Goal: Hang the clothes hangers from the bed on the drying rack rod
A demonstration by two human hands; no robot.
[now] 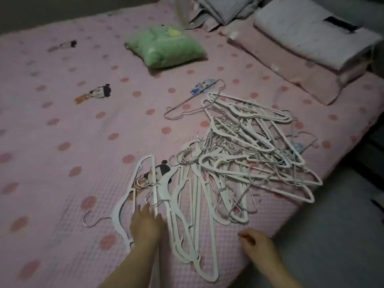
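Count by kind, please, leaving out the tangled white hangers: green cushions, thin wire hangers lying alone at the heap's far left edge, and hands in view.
Green cushion: 1
Thin wire hanger: 1
Hands: 2, the left hand and the right hand
Total: 4

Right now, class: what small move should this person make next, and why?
Probably close the left hand round the small bunch of white hangers under its fingers: they lie left of the tangled pile, so they should lift free.
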